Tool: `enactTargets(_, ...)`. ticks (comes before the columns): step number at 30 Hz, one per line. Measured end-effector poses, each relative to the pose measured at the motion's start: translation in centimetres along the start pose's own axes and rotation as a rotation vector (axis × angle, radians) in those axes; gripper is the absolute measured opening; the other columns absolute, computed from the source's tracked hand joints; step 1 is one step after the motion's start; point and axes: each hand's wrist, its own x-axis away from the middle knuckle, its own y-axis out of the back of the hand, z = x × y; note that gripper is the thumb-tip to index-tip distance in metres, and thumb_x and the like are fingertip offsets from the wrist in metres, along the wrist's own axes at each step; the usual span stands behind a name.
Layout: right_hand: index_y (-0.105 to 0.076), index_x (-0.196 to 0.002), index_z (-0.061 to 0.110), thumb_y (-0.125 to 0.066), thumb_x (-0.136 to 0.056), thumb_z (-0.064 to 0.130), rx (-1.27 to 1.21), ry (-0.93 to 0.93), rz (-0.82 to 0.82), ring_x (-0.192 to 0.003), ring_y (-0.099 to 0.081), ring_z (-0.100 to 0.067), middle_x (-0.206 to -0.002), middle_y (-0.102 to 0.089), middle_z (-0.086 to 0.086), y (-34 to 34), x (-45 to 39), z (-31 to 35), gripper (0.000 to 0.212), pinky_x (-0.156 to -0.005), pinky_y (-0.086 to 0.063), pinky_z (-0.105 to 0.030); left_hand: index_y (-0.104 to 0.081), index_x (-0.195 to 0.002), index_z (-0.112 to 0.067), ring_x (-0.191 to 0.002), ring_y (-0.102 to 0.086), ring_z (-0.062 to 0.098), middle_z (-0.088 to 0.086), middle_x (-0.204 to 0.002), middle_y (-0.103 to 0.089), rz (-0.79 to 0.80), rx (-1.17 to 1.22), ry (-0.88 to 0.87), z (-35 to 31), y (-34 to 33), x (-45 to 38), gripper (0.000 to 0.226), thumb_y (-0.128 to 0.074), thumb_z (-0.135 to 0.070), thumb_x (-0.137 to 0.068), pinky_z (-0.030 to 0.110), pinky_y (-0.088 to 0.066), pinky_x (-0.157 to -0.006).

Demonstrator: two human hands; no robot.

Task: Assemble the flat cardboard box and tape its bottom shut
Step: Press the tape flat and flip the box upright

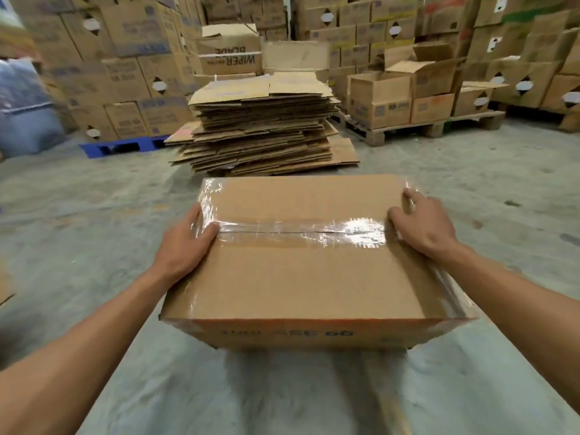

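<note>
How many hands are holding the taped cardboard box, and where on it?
2. The left hand holds the taped cardboard box at its left edge, thumb on the tape seam; the right hand holds the right edge, nearer the far corner. Neither is hidden.

Even indoor light, glare on the tape (354, 232); edges blurred and wide-angle-bent.
</note>
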Motion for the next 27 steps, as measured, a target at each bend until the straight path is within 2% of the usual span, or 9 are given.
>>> enactTargets(4, -0.037, -0.148, 0.023, -0.062, -0.089, 0.028, -0.204, 0.169, -0.069, -0.129, -0.041, -0.035, -0.143, -0.037, -0.017, -2.4, 1.8, 3.3, 0.065, -0.107, -0.036, -0.042, -0.008, -0.155, -0.026, -0.138, -0.037, 0.030, 0.011, -0.153, -0.035, -0.148, 0.031, -0.056, 3.5, 1.8, 0.9, 0.081, -0.058, -0.038, -0.093, 0.042, -0.031, -0.110)
enactTargets(9, -0.018, -0.156, 0.030, -0.063, -0.092, 0.027, -0.251, 0.145, 0.043, -0.127, -0.044, -0.032, -0.146, -0.027, -0.012, -6.2, 5.5, 1.4, 0.079, -0.103, -0.041, -0.042, 0.019, -0.152, -0.025, -0.142, -0.029, 0.030, 0.015, -0.159, -0.019, 0.034, -0.003, 0.049, 8.5, -0.2, 5.3, 0.102, -0.062, -0.021, -0.091, 0.038, -0.025, -0.113)
enactTargets(13, -0.013, -0.157, 0.031, -0.061, -0.093, 0.022, -0.239, 0.142, 0.043, -0.111, -0.050, -0.025, -0.141, -0.032, -0.012, -6.7, 7.8, -1.0, 0.080, -0.099, -0.038, -0.033, 0.027, -0.149, -0.028, -0.138, -0.035, 0.033, 0.019, -0.155, -0.020, 0.067, -0.019, 0.115, 11.0, -2.7, 8.5, 0.102, -0.058, -0.025, -0.093, 0.038, -0.027, -0.112)
enactTargets(16, -0.007, -0.155, 0.041, -0.055, -0.097, 0.028, -0.251, 0.144, 0.031, -0.106, -0.050, -0.021, -0.135, -0.036, -0.008, -6.5, 9.3, -3.5, 0.077, -0.099, -0.043, -0.040, 0.015, -0.152, -0.034, -0.143, -0.031, 0.025, 0.009, -0.160, -0.018, 0.012, 0.133, 0.115, 12.2, -2.7, 8.7, 0.091, -0.054, -0.042, -0.092, 0.044, -0.026, -0.117)
enactTargets(18, -0.008, -0.153, 0.047, -0.050, -0.099, 0.032, -0.272, 0.167, 0.029, -0.104, -0.051, -0.019, -0.129, -0.037, -0.004, -6.5, 10.1, -4.7, 0.070, -0.094, -0.047, -0.043, -0.006, -0.153, -0.031, -0.132, -0.044, 0.022, 0.004, -0.153, -0.032, -0.037, 0.219, 0.104, 12.2, -2.4, 8.3, 0.073, -0.050, -0.041, -0.096, 0.041, -0.039, -0.109)
enactTargets(20, -0.016, -0.153, 0.043, -0.045, -0.101, 0.035, -0.278, 0.165, -0.004, -0.099, -0.055, -0.019, -0.123, -0.039, 0.000, -6.5, 10.3, -5.2, 0.061, -0.087, -0.047, -0.038, -0.028, -0.144, -0.018, -0.115, -0.053, 0.021, 0.007, -0.139, -0.047, -0.087, 0.264, 0.185, 11.8, -2.0, 7.7, 0.054, -0.046, -0.040, -0.099, 0.037, -0.043, -0.098)
enactTargets(21, -0.021, -0.153, 0.039, -0.042, -0.102, 0.036, -0.266, 0.152, -0.015, -0.095, -0.056, -0.019, -0.121, -0.040, 0.001, -6.5, 10.3, -5.2, 0.056, -0.084, -0.045, -0.035, -0.036, -0.136, -0.015, -0.111, -0.054, 0.023, 0.008, -0.133, -0.052, -0.101, 0.279, 0.247, 12.0, -1.8, 7.4, 0.051, -0.045, -0.047, -0.097, 0.039, -0.045, -0.096)
enactTargets(24, -0.041, -0.147, 0.030, -0.038, -0.103, 0.040, -0.208, 0.162, 0.016, -0.092, -0.055, -0.017, -0.112, -0.044, 0.001, -6.6, 10.1, -4.6, 0.046, -0.079, -0.041, -0.032, -0.045, -0.118, -0.020, -0.104, -0.059, 0.028, 0.009, -0.119, -0.057, -0.066, 0.287, 0.376, 13.2, -0.9, 6.4, 0.057, -0.042, -0.068, -0.086, 0.052, -0.049, -0.094)
enactTargets(27, -0.049, -0.142, 0.026, -0.044, -0.101, 0.036, -0.244, 0.106, 0.067, -0.093, -0.052, -0.016, -0.113, -0.046, -0.004, -6.3, 8.5, -3.8, 0.042, -0.083, -0.038, -0.030, -0.049, -0.115, -0.018, -0.099, -0.060, 0.030, 0.009, -0.116, -0.058, -0.001, 0.294, 0.439, 13.6, -0.2, 4.7, 0.045, -0.049, -0.056, -0.091, 0.053, -0.052, -0.089)
